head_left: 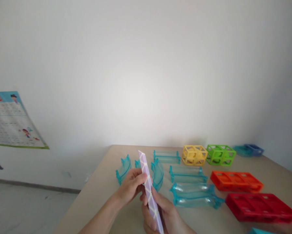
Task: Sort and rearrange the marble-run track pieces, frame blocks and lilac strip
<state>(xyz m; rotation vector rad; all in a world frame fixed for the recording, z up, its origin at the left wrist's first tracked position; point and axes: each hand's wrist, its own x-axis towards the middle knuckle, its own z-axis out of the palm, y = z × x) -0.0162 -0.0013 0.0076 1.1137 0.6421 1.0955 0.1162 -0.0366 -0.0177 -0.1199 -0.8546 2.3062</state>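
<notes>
Both my hands hold a thin lilac piece with a pale zigzag pattern (148,188), seen nearly edge-on and tilted with its top leaning left; its exact kind I cannot tell. My left hand (132,184) pinches it around the middle, thumb on the near face. Lower down, my right hand (160,209) wraps around it from the right. Just behind the hands lie curved clear-teal track pieces (158,174), partly hidden by the lilac piece. Another curved teal piece (123,169) rests to the left of them.
Straight teal track pieces (193,195) lie right of my hands. Beyond stand yellow (194,155) and green (220,154) open-frame blocks. Orange (236,181) and red (260,207) frames lie at right, a blue tray (254,149) at the back. A wall borders the table (92,195).
</notes>
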